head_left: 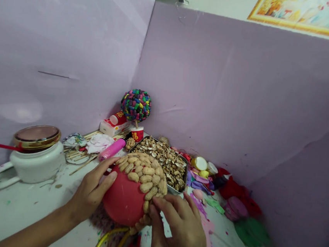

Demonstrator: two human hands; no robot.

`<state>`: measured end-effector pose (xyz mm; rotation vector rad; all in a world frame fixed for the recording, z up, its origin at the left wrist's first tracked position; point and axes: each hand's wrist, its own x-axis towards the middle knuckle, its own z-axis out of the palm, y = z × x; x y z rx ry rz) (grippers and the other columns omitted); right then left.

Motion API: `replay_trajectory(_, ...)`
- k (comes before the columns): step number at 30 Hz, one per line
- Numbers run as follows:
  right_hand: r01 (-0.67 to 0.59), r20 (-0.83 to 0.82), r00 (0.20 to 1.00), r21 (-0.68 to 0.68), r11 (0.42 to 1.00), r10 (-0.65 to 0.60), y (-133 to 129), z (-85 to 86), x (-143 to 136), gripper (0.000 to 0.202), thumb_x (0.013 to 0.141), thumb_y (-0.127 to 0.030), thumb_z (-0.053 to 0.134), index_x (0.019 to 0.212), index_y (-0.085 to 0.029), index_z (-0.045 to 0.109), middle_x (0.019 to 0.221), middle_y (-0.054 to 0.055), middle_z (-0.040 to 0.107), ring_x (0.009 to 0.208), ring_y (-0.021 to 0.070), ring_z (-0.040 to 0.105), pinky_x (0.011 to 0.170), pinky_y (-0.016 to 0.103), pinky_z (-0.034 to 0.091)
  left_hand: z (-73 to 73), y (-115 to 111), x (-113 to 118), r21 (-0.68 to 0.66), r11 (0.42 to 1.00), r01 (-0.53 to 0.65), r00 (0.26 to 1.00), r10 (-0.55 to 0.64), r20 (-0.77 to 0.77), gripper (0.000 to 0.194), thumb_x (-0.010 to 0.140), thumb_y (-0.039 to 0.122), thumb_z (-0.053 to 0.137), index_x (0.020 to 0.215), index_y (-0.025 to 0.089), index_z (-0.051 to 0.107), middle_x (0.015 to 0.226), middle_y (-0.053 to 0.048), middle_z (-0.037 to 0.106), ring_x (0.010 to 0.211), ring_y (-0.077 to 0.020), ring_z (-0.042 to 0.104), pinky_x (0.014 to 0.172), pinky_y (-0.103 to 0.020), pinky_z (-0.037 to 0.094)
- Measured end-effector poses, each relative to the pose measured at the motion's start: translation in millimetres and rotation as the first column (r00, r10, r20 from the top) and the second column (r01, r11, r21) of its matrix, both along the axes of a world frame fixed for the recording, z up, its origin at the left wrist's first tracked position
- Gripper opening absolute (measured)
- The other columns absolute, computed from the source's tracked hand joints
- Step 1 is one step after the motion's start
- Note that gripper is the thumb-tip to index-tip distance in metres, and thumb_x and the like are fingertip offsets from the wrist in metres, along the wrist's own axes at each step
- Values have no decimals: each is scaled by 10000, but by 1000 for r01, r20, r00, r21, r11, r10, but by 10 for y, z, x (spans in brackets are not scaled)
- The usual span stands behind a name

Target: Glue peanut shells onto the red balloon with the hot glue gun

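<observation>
A red balloon [124, 199] is partly covered with peanut shells [148, 171] over its top and right side. My left hand [91, 190] rests against the balloon's upper left, fingers behind it and thumb on its front. At the lower right edge of the shells, my right hand [176, 227] has thumb and forefinger closed together against a peanut shell; how much of that shell is between the fingertips is partly hidden. Behind the balloon stands a metal tray [187, 172] heaped with loose peanut shells [163, 154].
On the left is a white mug [39, 166] with a gold-rimmed lid. Behind are a pink cylinder [112, 149] and a multicoloured ball on a stick [136, 105] in a red cup. Deflated balloons [199, 181] and jars lie right. Yellow tubing [107, 238] curves below the balloon.
</observation>
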<state>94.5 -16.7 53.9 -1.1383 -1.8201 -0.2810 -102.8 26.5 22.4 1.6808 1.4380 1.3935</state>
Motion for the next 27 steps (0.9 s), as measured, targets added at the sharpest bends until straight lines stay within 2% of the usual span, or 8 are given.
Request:
replay_trajectory(6, -52, 72, 996, 13, 999, 51, -5, -17, 26, 137, 759, -123, 572, 833, -223, 631, 730, 8, 646, 650, 160, 600, 914, 453, 350, 7, 3, -17, -39, 999, -12, 997, 9, -74, 493, 838, 453, 364, 1237, 178, 456, 1286, -71, 503, 1159, -234, 458, 997, -365, 335)
replay_trajectory(9, -42, 196, 980, 48, 998, 32, 8, 1, 35, 153, 781, -117, 548, 865, -209, 637, 733, 15, 656, 639, 165, 588, 915, 468, 332, 11, -1, -25, -56, 998, -22, 996, 17, -89, 495, 841, 455, 356, 1231, 167, 457, 1288, -79, 500, 1178, -231, 443, 1011, -372, 320)
replay_trajectory(13, -42, 237, 971, 93, 995, 18, 24, 65, 32, 174, 813, -127, 476, 818, -186, 640, 694, 21, 656, 606, 166, 555, 931, 481, 309, 13, -6, -20, -35, 999, -40, 994, 36, -106, 478, 841, 447, 356, 1204, 162, 480, 1284, -77, 505, 1181, -227, 447, 1015, -361, 325)
replay_trajectory(18, -125, 474, 878, 102, 987, 63, 44, 202, 44, 242, 801, -79, 422, 796, -178, 643, 689, 23, 655, 597, 163, 542, 961, 446, 271, 26, -11, -12, -26, 998, -59, 991, 56, -118, 468, 841, 439, 363, 1196, 163, 491, 1268, -77, 521, 1174, -230, 454, 1013, -371, 334)
replay_trajectory(21, -164, 505, 859, 107, 981, 89, 56, 298, 32, 325, 816, -57, 351, 774, -176, 650, 642, 14, 634, 568, 161, 523, 972, 440, 264, 22, -8, -13, -15, 998, -54, 992, 52, -117, 465, 844, 427, 364, 1212, 166, 478, 1269, -85, 517, 1165, -229, 460, 1009, -384, 338)
replay_trajectory(24, -213, 571, 808, 52, 976, 146, 74, 376, 13, 373, 820, -40, 311, 750, -185, 647, 587, 0, 591, 536, 160, 504, 983, 448, 274, 8, 3, -22, -10, 999, -51, 991, 49, -122, 452, 843, 418, 364, 1211, 180, 480, 1265, -82, 519, 1167, -231, 455, 1012, -401, 329)
replay_trajectory(27, -242, 598, 781, 25, 970, 180, 102, 395, 11, 368, 815, -27, 306, 750, -182, 634, 607, 5, 587, 580, 166, 522, 1000, 447, 276, 3, 11, -33, -16, 998, -55, 990, 53, -127, 460, 840, 428, 362, 1206, 177, 484, 1260, -82, 524, 1159, -233, 463, 1008, -398, 332)
